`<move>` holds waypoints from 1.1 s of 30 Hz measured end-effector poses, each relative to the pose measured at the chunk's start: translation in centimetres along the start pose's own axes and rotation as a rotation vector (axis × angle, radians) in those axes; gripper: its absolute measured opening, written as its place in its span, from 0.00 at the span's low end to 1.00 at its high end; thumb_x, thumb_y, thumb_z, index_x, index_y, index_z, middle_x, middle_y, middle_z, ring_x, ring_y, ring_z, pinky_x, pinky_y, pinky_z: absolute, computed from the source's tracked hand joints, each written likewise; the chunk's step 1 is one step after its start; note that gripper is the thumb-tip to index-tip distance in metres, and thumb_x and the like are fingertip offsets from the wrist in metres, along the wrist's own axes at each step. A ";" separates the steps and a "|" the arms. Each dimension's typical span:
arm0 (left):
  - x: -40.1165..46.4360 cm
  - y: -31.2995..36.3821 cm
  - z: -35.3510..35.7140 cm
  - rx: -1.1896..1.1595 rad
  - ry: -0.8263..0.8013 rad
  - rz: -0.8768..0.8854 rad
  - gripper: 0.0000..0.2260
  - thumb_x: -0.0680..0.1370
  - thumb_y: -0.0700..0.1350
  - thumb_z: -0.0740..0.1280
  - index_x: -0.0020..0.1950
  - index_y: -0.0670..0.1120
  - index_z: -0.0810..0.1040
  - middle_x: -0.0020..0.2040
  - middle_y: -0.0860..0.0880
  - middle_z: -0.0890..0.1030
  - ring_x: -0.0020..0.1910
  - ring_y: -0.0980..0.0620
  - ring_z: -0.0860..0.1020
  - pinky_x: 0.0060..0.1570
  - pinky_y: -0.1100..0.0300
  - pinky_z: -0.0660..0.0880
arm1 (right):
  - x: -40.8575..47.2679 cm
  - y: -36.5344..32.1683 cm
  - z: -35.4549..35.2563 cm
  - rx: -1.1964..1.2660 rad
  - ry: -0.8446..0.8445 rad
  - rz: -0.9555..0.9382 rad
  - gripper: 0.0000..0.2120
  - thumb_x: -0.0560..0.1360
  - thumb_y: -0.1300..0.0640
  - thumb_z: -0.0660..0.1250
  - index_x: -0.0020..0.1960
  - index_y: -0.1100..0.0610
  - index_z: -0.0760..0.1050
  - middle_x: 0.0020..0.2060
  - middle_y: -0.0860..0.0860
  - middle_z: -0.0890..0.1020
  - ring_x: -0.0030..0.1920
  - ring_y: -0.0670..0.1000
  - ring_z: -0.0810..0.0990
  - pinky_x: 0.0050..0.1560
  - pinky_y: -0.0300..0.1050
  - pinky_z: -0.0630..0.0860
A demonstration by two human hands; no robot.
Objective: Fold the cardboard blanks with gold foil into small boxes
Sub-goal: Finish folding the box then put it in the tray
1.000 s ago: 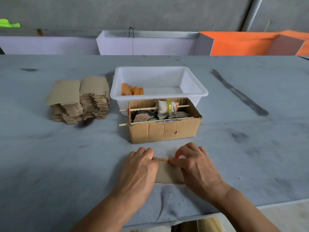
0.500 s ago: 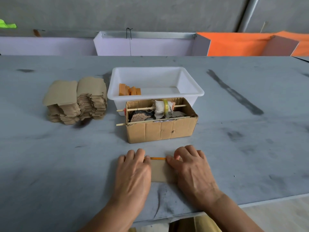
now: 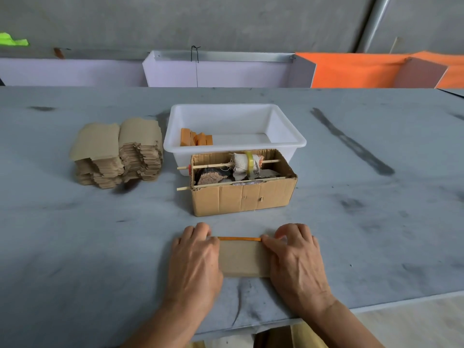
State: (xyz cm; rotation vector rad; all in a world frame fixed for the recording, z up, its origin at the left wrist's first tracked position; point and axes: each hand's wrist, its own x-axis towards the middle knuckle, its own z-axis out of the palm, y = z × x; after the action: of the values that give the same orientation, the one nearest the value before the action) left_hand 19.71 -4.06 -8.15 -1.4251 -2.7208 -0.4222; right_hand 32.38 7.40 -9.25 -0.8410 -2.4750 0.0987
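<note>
Grey and scuffed with dark streaks, your tabletop runs back to a concrete wall lined with pale lilac and orange panels. Take the open corrugated carton at mid-table as your landmark. It holds two thin wooden sticks laid across its length, a wrapped cloth bundle with a yellow band, and some dark scraps. Touching the carton's far side is a white plastic tub with a few orange folded pieces leaning in the corner away from your right side. Off to the carton's left, well apart from it, stands a thick stack of brown cardboard blanks, loosely piled in two leaning columns.

Near the carton on your side, the blank you are working lies flat, brown face up, with a narrow gold-orange strip showing along the edge nearest the carton. Your left hand lies over its left end, palm down, fingers bent at the far edge and pressing there. Your right hand covers the right end, thumb stretched along the far edge, fingers curled over it; whether they pinch a flap or only press, you cannot tell.
</note>
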 end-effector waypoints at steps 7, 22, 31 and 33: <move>3.0 -1.5 0.4 -0.229 0.034 0.063 0.07 0.75 0.46 0.68 0.39 0.45 0.76 0.45 0.51 0.75 0.49 0.51 0.72 0.45 0.64 0.63 | 0.1 2.0 -1.0 0.286 -0.289 -0.012 0.21 0.73 0.39 0.63 0.62 0.47 0.78 0.54 0.47 0.75 0.59 0.49 0.69 0.56 0.47 0.68; 4.2 -1.6 0.4 -0.410 -0.067 -0.118 0.14 0.68 0.46 0.76 0.28 0.51 0.73 0.36 0.55 0.74 0.34 0.58 0.72 0.35 0.64 0.66 | -0.3 2.7 -0.7 0.488 -0.203 -0.114 0.03 0.68 0.58 0.75 0.40 0.52 0.83 0.59 0.49 0.75 0.63 0.51 0.71 0.55 0.56 0.74; 4.0 -1.4 0.1 -0.411 -0.148 -0.126 0.12 0.70 0.43 0.73 0.31 0.53 0.74 0.29 0.58 0.75 0.28 0.63 0.72 0.29 0.71 0.66 | 3.7 1.5 -0.6 0.510 -0.326 0.027 0.09 0.76 0.50 0.66 0.52 0.53 0.81 0.53 0.46 0.80 0.56 0.48 0.74 0.56 0.42 0.71; 4.1 -1.4 0.0 -0.413 -0.159 -0.119 0.12 0.71 0.42 0.73 0.31 0.53 0.74 0.29 0.58 0.75 0.29 0.63 0.72 0.29 0.70 0.66 | 4.5 0.9 0.2 0.378 -0.342 0.031 0.09 0.78 0.55 0.64 0.54 0.53 0.81 0.52 0.49 0.79 0.55 0.51 0.73 0.55 0.44 0.70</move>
State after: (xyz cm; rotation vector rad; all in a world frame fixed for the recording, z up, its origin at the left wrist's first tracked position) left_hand 16.25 -1.54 -7.82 -1.4319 -2.9806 -0.9662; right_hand 29.72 10.76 -7.54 -0.7442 -2.6260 0.7527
